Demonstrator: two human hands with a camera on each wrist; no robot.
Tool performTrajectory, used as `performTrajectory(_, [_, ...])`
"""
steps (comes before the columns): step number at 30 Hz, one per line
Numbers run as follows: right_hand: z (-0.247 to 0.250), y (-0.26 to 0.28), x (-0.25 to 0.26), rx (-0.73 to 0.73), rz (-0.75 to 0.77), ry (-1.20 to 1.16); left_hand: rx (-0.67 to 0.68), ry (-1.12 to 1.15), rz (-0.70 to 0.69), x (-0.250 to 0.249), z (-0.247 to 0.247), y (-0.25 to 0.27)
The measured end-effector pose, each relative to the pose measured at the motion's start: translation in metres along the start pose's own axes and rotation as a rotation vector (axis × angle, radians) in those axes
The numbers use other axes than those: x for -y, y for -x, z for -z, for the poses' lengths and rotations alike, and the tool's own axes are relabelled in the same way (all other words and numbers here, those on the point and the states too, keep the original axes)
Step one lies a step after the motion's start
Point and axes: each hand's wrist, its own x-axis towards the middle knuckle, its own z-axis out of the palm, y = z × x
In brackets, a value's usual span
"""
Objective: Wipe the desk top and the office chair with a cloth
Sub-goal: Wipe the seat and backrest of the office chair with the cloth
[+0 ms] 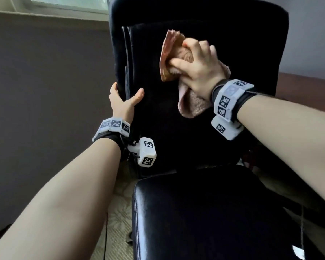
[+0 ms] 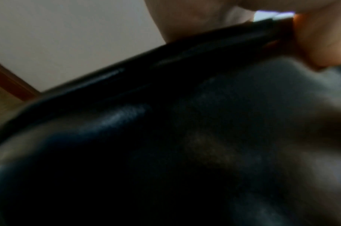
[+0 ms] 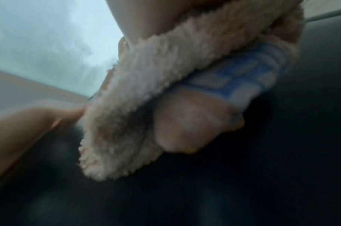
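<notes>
A black leather office chair fills the head view, its backrest (image 1: 195, 119) upright and its seat (image 1: 204, 218) below. My right hand (image 1: 197, 66) grips a bunched fluffy pink-beige cloth (image 1: 169, 53) and presses it against the upper backrest; a loose end of the cloth hangs under my wrist. In the right wrist view the cloth (image 3: 146, 99) is blurred, with a blue-and-white tag. My left hand (image 1: 124, 100) grips the backrest's left edge, thumb on the front, fingers behind. The left wrist view shows the dark backrest (image 2: 165, 137) and the thumb on its edge.
A grey wall (image 1: 45, 91) and a window sill (image 1: 45, 10) lie to the left of the chair. A brown desk edge (image 1: 308, 83) shows behind the chair at right. Patterned flooring (image 1: 118, 222) runs beside the seat, and a thin cable (image 1: 302, 231) hangs at lower right.
</notes>
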Motion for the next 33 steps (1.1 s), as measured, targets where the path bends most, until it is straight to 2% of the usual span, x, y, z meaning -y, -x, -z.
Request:
performTrajectory(2, [0.005,-0.044,-0.004,0.038,-0.108,-0.011,0.014,0.038,0.033,0.001,0.003,-0.001])
performTrajectory(4, [0.001,-0.065,-0.002,0.059,-0.126,-0.003,0.037,0.070,0.055,-0.002,0.004,-0.003])
performTrajectory(10, [-0.030,-0.034,0.009,0.076,0.120,0.035,0.042,0.075,0.177,-0.008,0.008,-0.003])
performTrajectory(15, [-0.033,-0.030,0.015,0.086,0.145,0.046,0.048,-0.033,0.276,-0.031,0.011,0.001])
performTrajectory(19, [-0.021,-0.022,0.021,0.189,0.239,-0.002,0.125,-0.094,0.403,-0.058,0.016,0.002])
performTrajectory(22, [-0.006,-0.013,0.025,0.381,0.392,-0.004,0.143,0.010,0.568,-0.079,0.020,-0.005])
performTrajectory(23, [-0.001,-0.010,0.026,0.451,0.469,0.003,0.137,0.048,0.581,-0.083,0.021,-0.009])
performTrajectory(27, [0.024,-0.003,0.030,0.818,0.694,-0.008,0.105,0.126,0.417,-0.148,0.002,-0.013])
performTrajectory(28, [0.034,-0.006,0.032,0.892,0.705,-0.023,0.095,0.107,0.381,-0.163,-0.002,-0.018])
performTrajectory(30, [0.054,-0.012,0.037,1.208,0.659,-0.009,0.083,0.054,0.333,-0.188,-0.009,-0.031])
performTrajectory(31, [0.062,-0.013,0.037,1.310,0.624,0.027,0.082,0.016,0.326,-0.199,-0.010,-0.037])
performTrajectory(33, [0.078,-0.020,0.039,1.422,0.498,0.029,0.083,-0.101,0.339,-0.214,-0.011,-0.049])
